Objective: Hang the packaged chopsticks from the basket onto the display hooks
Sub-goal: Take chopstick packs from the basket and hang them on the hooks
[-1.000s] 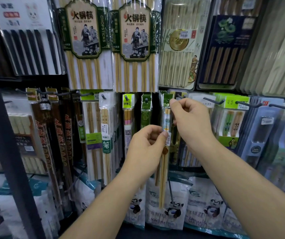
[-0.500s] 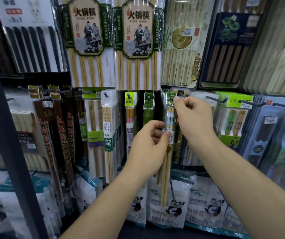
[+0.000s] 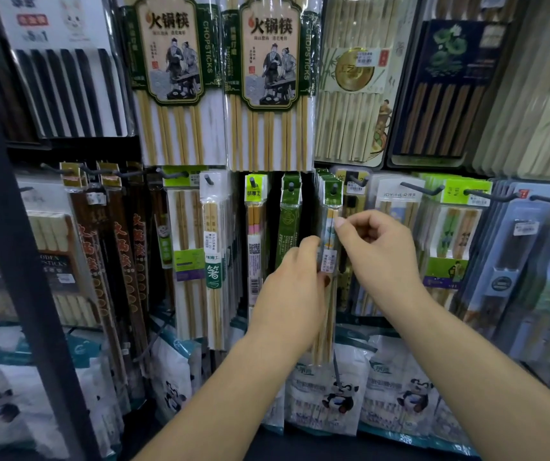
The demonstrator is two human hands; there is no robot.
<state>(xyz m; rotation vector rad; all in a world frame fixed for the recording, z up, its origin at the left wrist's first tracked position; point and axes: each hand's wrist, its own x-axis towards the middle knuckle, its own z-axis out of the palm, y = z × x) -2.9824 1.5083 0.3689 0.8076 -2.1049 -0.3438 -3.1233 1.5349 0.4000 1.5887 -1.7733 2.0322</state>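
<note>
A narrow clear pack of pale wooden chopsticks (image 3: 329,254) with a green header card hangs on a dark display hook (image 3: 334,189) at the middle of the rack, in front of several like packs. My left hand (image 3: 295,287) holds the pack's left edge near its white price label. My right hand (image 3: 376,251) is just right of the pack with its fingers curled and fingertips at the pack's upper part; whether it pinches the pack is unclear. The basket is out of view.
Neighbouring hooks carry other chopstick packs: a green one (image 3: 288,224) to the left, a JOY-HER pack (image 3: 396,207) to the right. Large hot-pot chopstick packs (image 3: 267,81) hang above. Panda-printed bags (image 3: 340,394) stand below. A black upright post (image 3: 10,247) crosses the left.
The pack's header has gone onto the hook. My right hand has dropped from the header to the pack's upper body. My left hand stays at the label.
</note>
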